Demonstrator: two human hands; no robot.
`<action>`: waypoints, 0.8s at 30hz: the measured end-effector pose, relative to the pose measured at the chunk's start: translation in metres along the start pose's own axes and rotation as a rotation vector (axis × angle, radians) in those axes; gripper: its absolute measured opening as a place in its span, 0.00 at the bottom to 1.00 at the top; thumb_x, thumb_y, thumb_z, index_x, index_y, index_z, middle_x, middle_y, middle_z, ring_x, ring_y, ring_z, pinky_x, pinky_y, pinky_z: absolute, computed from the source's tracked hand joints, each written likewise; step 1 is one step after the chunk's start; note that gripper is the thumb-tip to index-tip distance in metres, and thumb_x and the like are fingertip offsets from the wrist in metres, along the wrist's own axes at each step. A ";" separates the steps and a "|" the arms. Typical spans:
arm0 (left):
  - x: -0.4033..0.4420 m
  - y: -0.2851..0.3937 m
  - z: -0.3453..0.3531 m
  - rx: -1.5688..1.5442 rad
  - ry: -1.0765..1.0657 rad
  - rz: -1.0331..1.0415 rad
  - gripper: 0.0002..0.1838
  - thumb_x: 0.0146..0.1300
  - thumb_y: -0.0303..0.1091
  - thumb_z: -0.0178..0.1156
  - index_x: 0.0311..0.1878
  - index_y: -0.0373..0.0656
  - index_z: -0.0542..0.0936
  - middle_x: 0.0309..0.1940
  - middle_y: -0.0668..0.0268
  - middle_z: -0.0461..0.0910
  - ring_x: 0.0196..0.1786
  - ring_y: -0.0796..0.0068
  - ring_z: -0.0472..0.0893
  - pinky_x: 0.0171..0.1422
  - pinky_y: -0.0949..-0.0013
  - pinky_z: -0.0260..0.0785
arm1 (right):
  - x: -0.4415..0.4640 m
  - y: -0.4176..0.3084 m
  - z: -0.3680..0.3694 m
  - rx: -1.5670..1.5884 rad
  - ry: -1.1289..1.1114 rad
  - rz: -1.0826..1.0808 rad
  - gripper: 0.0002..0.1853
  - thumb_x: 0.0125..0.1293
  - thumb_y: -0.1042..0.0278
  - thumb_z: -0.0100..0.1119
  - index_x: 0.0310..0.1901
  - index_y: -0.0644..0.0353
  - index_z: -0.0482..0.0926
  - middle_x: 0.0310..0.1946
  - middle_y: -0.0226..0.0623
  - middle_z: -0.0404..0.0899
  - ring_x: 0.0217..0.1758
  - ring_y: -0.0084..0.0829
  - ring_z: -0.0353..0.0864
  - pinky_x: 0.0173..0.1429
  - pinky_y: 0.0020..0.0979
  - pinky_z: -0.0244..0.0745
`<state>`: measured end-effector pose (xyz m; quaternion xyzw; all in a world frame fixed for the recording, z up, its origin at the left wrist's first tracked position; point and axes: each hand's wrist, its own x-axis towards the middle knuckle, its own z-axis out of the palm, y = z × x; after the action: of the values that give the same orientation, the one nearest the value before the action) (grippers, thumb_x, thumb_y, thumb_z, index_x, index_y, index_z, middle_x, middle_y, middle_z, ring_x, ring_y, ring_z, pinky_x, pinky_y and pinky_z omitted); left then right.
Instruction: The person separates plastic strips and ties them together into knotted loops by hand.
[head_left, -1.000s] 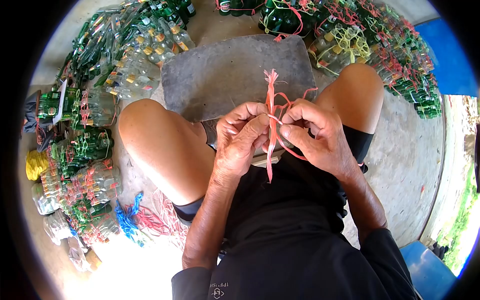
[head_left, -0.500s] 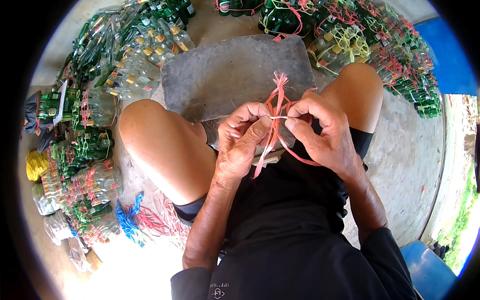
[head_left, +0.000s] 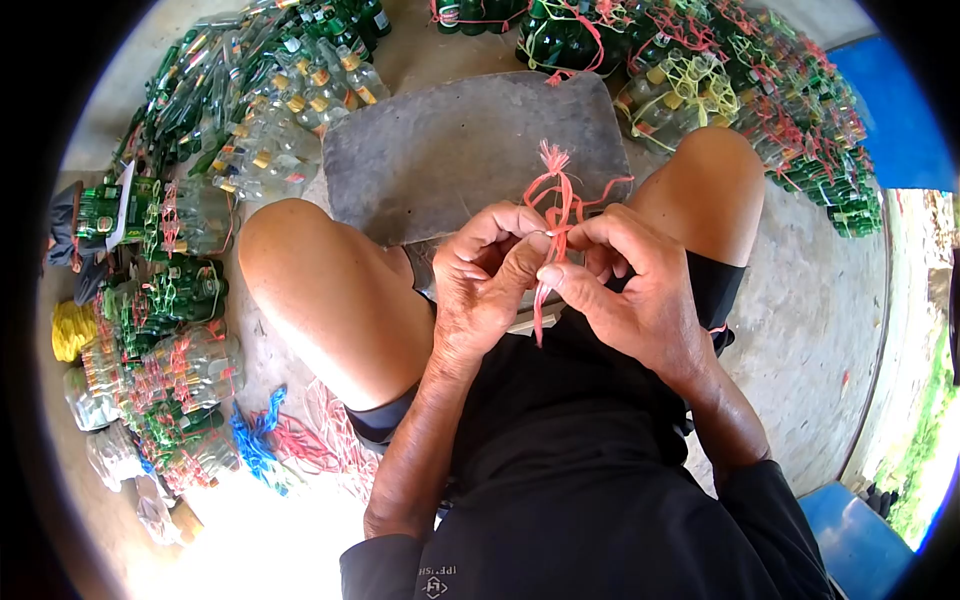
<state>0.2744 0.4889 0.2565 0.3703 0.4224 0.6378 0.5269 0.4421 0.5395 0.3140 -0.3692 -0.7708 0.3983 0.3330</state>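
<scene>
Between my hands is a pinkish-red plastic string (head_left: 563, 190), looped and crossed over itself, with a frayed tuft at its top and a tail hanging below. My left hand (head_left: 487, 275) pinches the string between thumb and forefinger at the crossing. From the other side, my right hand (head_left: 632, 285) has its thumb and forefinger closed on the string close to the same spot. The fingertips of both hands nearly meet there. Whether a knot lies under the fingers cannot be made out.
A dark grey board (head_left: 470, 150) lies beyond my knees. Clear glass bottles (head_left: 270, 140) and tied green bottles (head_left: 190, 285) stand at left; more string-tied bottles (head_left: 760, 90) fill the right back. Loose pink string (head_left: 325, 440) and blue string (head_left: 260, 440) lie on the floor at left.
The white-looking strand stretched between my fingertips is no longer visible. My right hand has moved slightly left and down, and the string's loops and tail have shifted, with one end now curling right.
</scene>
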 end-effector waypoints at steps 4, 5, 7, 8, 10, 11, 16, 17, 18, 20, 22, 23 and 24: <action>0.001 0.002 -0.001 -0.026 -0.046 0.012 0.03 0.75 0.23 0.62 0.47 0.33 0.81 0.36 0.69 0.81 0.36 0.84 0.78 0.41 0.77 0.74 | 0.000 0.004 0.003 0.147 0.095 0.141 0.09 0.70 0.70 0.70 0.36 0.66 0.82 0.26 0.30 0.80 0.27 0.14 0.72 0.31 0.23 0.69; 0.000 0.000 -0.002 -0.020 -0.065 0.026 0.04 0.75 0.24 0.62 0.48 0.33 0.80 0.37 0.69 0.81 0.37 0.83 0.78 0.41 0.77 0.74 | 0.001 0.005 0.003 0.189 0.130 0.187 0.10 0.71 0.69 0.69 0.36 0.67 0.82 0.25 0.29 0.81 0.27 0.13 0.72 0.30 0.23 0.68; 0.001 -0.001 -0.002 -0.012 -0.094 0.044 0.05 0.75 0.25 0.62 0.49 0.34 0.80 0.39 0.68 0.81 0.37 0.82 0.78 0.41 0.76 0.74 | 0.008 0.015 -0.004 0.133 0.091 0.171 0.11 0.73 0.67 0.68 0.38 0.68 0.83 0.24 0.29 0.82 0.27 0.12 0.73 0.30 0.22 0.69; 0.001 -0.001 -0.002 -0.008 -0.103 0.047 0.05 0.75 0.25 0.62 0.48 0.34 0.80 0.39 0.67 0.81 0.37 0.82 0.78 0.41 0.76 0.74 | 0.012 0.017 -0.007 0.151 0.060 0.206 0.11 0.73 0.66 0.67 0.38 0.68 0.83 0.25 0.29 0.82 0.28 0.12 0.74 0.31 0.22 0.69; 0.001 0.000 -0.002 0.002 -0.113 0.035 0.04 0.75 0.24 0.62 0.48 0.34 0.80 0.38 0.68 0.80 0.37 0.83 0.78 0.41 0.76 0.74 | 0.016 0.013 -0.008 0.255 0.020 0.252 0.10 0.74 0.67 0.66 0.41 0.68 0.84 0.28 0.28 0.84 0.31 0.13 0.77 0.35 0.21 0.73; 0.000 0.001 -0.001 0.007 -0.115 0.020 0.02 0.75 0.22 0.61 0.47 0.34 0.80 0.36 0.70 0.79 0.37 0.84 0.78 0.41 0.76 0.73 | 0.017 0.015 -0.008 0.306 0.000 0.271 0.10 0.74 0.67 0.66 0.41 0.68 0.84 0.29 0.28 0.84 0.32 0.13 0.78 0.37 0.21 0.73; 0.000 0.001 0.001 0.051 -0.098 0.023 0.01 0.75 0.20 0.61 0.46 0.34 0.80 0.34 0.71 0.78 0.36 0.86 0.76 0.40 0.77 0.71 | 0.019 0.024 -0.011 0.562 -0.058 0.379 0.09 0.75 0.68 0.63 0.41 0.66 0.84 0.30 0.26 0.82 0.34 0.12 0.76 0.38 0.20 0.71; 0.001 -0.004 -0.002 0.070 -0.102 0.043 0.01 0.75 0.20 0.61 0.46 0.34 0.80 0.34 0.72 0.78 0.35 0.86 0.76 0.40 0.77 0.71 | 0.019 0.026 -0.011 0.578 -0.042 0.396 0.08 0.75 0.68 0.63 0.41 0.66 0.84 0.28 0.24 0.78 0.32 0.13 0.72 0.36 0.20 0.67; 0.001 -0.005 -0.004 0.088 -0.108 0.063 0.01 0.74 0.20 0.61 0.46 0.34 0.80 0.34 0.72 0.78 0.35 0.86 0.75 0.39 0.78 0.70 | 0.019 0.028 -0.011 0.595 -0.026 0.414 0.08 0.74 0.68 0.63 0.41 0.65 0.84 0.26 0.23 0.75 0.30 0.13 0.69 0.34 0.21 0.63; 0.001 -0.003 -0.005 0.114 -0.095 0.061 0.01 0.74 0.20 0.61 0.46 0.34 0.80 0.34 0.71 0.78 0.34 0.86 0.75 0.39 0.78 0.69 | 0.019 0.029 -0.014 0.633 -0.011 0.449 0.08 0.75 0.67 0.63 0.41 0.64 0.83 0.26 0.22 0.73 0.29 0.15 0.67 0.35 0.21 0.60; 0.001 -0.002 -0.005 0.127 -0.088 0.056 0.01 0.74 0.20 0.61 0.45 0.35 0.80 0.34 0.71 0.77 0.34 0.86 0.74 0.38 0.78 0.69 | 0.018 0.036 -0.012 0.689 0.016 0.434 0.08 0.74 0.65 0.64 0.41 0.62 0.84 0.25 0.20 0.73 0.28 0.13 0.66 0.32 0.20 0.58; 0.001 -0.003 -0.005 0.129 -0.086 0.053 0.01 0.74 0.20 0.61 0.45 0.35 0.79 0.34 0.71 0.77 0.34 0.86 0.74 0.38 0.78 0.68 | 0.018 0.039 -0.011 0.717 0.028 0.426 0.08 0.74 0.64 0.65 0.41 0.61 0.84 0.25 0.19 0.73 0.27 0.12 0.66 0.31 0.20 0.58; 0.001 -0.003 -0.005 0.130 -0.084 0.050 0.01 0.74 0.21 0.62 0.45 0.35 0.79 0.34 0.71 0.77 0.34 0.86 0.74 0.38 0.78 0.68 | 0.018 0.039 -0.013 0.706 0.029 0.437 0.08 0.74 0.64 0.65 0.41 0.60 0.84 0.25 0.19 0.73 0.28 0.12 0.66 0.30 0.20 0.57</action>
<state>0.2705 0.4893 0.2519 0.4409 0.4311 0.6058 0.5028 0.4549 0.5754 0.2901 -0.3929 -0.4856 0.6943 0.3575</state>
